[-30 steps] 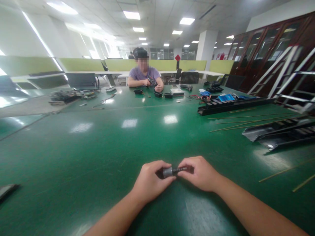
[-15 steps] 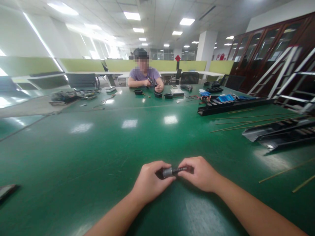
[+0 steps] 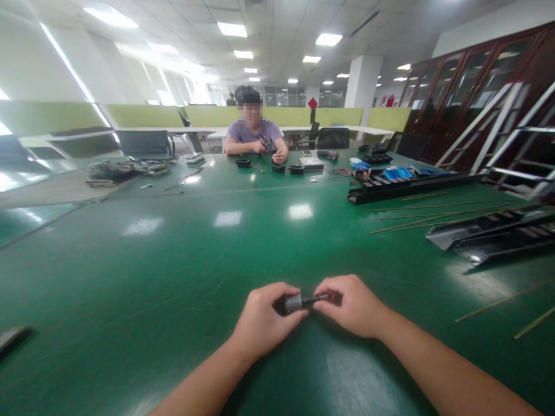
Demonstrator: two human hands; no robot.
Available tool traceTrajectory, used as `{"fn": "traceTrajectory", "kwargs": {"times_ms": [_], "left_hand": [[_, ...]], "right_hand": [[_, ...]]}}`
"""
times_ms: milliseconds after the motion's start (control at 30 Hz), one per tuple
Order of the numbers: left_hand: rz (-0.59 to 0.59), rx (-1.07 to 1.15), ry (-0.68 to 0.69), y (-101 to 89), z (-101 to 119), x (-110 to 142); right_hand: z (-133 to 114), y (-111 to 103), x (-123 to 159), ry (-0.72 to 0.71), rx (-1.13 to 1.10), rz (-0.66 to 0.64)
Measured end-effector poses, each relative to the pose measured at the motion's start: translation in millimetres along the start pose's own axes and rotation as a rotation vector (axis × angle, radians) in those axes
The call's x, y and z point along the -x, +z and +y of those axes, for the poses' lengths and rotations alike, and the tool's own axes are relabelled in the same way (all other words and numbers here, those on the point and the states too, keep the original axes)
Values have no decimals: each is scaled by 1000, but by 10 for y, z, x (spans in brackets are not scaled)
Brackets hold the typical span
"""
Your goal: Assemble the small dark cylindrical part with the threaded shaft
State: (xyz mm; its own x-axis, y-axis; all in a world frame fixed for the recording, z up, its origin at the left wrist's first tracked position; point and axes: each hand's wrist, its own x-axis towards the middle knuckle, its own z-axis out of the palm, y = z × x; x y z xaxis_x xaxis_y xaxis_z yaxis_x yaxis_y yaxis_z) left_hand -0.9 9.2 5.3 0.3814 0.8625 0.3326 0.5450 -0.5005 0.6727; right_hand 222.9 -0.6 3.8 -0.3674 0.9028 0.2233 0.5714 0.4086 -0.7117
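Low over the green table, my left hand (image 3: pixel 264 316) is closed with thumb and fingers around a short grey cylinder (image 3: pixel 293 303). A thin dark ribbed rod (image 3: pixel 313 300) sticks out of the cylinder's right end, in line with it. At the rod's far end, my right hand (image 3: pixel 353 306) pinches it between thumb and forefinger. The cylinder's left end is hidden inside my left palm, and the rod's tip goes out of sight at my right fingers. What exact part this is cannot be made out.
Across the green table (image 3: pixel 182 248) sits a person (image 3: pixel 254 130) holding a dark tool, with small black boxes in front. Black channel rails (image 3: pixel 403 184) and thin brass-coloured rods (image 3: pixel 433 219) lie to the right. A flat dark object (image 3: pixel 13 338) sits at the left edge. A ladder (image 3: pixel 494 130) stands behind.
Both hands keep almost the same place and the same grip on the cylinder and rod. The view has shifted very slightly.
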Motion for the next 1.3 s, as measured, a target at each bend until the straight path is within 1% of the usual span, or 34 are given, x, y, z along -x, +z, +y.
{"fn": "traceTrajectory", "kwargs": {"times_ms": [133,267,667,1300], "left_hand": [[17,4,22,3,-2,4],[25,1,16,7,-16,1],[20,17,15,-6,1,-8],[18,15,-5,3,-31,-6]], "right_hand": [[1,0,-3,-1,-5,5],[-6,2,-5,8,-16,10],[-11,-3,9,10,-35,9],[-14,-6,15,16,-38,9]]}}
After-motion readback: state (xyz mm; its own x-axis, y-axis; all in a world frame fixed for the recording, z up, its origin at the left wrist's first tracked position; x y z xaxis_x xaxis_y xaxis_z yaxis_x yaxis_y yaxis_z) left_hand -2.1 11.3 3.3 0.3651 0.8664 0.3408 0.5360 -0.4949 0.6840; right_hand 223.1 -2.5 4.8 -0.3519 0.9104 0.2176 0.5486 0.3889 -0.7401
